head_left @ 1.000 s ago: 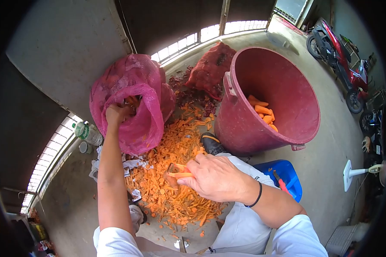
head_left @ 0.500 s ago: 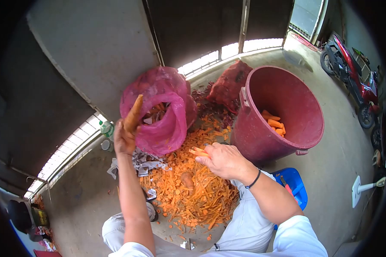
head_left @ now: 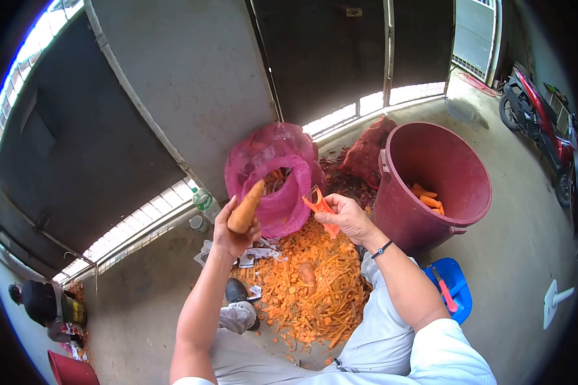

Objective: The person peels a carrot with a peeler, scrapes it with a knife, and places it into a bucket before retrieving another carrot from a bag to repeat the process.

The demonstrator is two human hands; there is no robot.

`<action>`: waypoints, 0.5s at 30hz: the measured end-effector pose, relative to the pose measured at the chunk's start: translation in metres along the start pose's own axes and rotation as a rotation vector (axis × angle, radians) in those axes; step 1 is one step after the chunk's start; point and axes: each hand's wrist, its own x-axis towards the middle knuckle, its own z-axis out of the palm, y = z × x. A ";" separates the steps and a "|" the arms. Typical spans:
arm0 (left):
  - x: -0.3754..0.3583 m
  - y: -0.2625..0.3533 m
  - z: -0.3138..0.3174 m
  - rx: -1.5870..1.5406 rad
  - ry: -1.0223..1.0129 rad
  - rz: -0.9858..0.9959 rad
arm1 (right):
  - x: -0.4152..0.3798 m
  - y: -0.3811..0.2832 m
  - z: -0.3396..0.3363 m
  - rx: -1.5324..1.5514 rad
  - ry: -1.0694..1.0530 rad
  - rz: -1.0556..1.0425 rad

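Observation:
An unpeeled-looking carrot [head_left: 246, 208] rests tilted in my left hand [head_left: 230, 232], its narrow end pointing up and away. My right hand [head_left: 347, 220] grips an orange peeler [head_left: 321, 208], with its blade end toward the carrot; the two do not touch. Under both hands lies a heap of carrot peels and slices [head_left: 315, 282] on the floor between my legs. Just past my hands stands an open pink mesh sack [head_left: 282, 218] with carrots inside. Peeled carrots [head_left: 428, 199] lie at the bottom of a large dark red bin [head_left: 392, 212] on the right.
A blue tray [head_left: 461, 301] holding a pink-handled tool sits beside my right leg. Behind the bin leans a red mesh sack [head_left: 369, 154]. A green-labelled bottle [head_left: 203, 200] and a cup stand near the wall. Another person [head_left: 42, 305] is at far left; a motorbike [head_left: 539, 115] stands at right.
The view has shifted left, so things appear further right. My hands have come nearer each other, the carrot is held lower, and the peeler now shows clearly in my right hand.

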 end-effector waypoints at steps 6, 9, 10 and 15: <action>-0.037 -0.024 -0.023 -0.313 -0.021 -0.170 | 0.007 0.016 0.026 0.201 -0.138 0.116; -0.039 -0.036 -0.023 -0.269 0.018 -0.197 | 0.004 0.013 0.037 0.190 -0.213 0.095; -0.038 -0.038 -0.024 -0.178 0.067 -0.193 | 0.004 0.011 0.039 0.185 -0.222 0.114; -0.037 -0.045 -0.028 -0.118 -0.032 -0.297 | 0.006 0.008 0.032 0.020 -0.159 0.041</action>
